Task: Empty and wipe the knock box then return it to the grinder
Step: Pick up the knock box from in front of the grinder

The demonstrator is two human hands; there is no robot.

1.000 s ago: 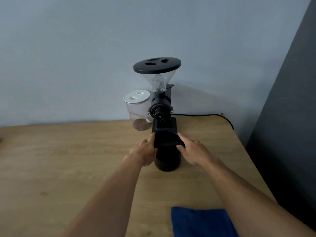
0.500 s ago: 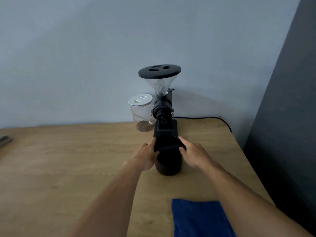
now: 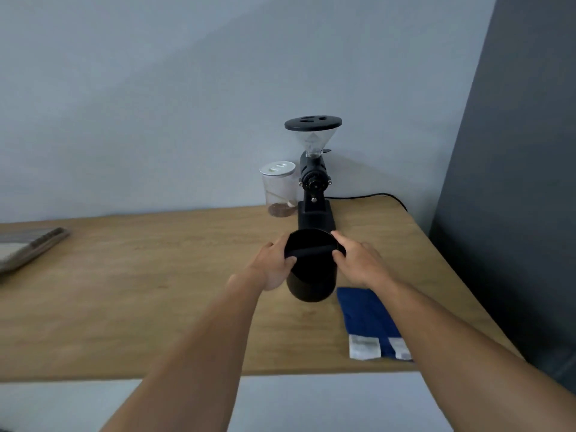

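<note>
The black round knock box [image 3: 311, 279] with a bar across its mouth is held between both hands, just in front of the black grinder [image 3: 314, 194]. My left hand [image 3: 274, 265] grips its left side, thumb on the rim. My right hand [image 3: 358, 263] grips its right side, fingers at the rim. The box's base appears lifted clear of the grinder's base plate. The grinder has a clear hopper with a black lid and stands at the back of the wooden table [image 3: 156, 291]. A blue cloth [image 3: 367, 319] lies on the table to the right of the box.
A clear jar [image 3: 278, 190] with a white lid and some coffee stands left of the grinder. A black cable [image 3: 374, 196] runs right from the grinder along the wall. A flat grey object [image 3: 28, 247] lies at the table's far left. A dark panel [image 3: 514, 182] borders the right side.
Both hands have drawn the knock box toward me, away from the grinder's base. The view has pulled back, so the table's front edge and the whole cloth show now.
</note>
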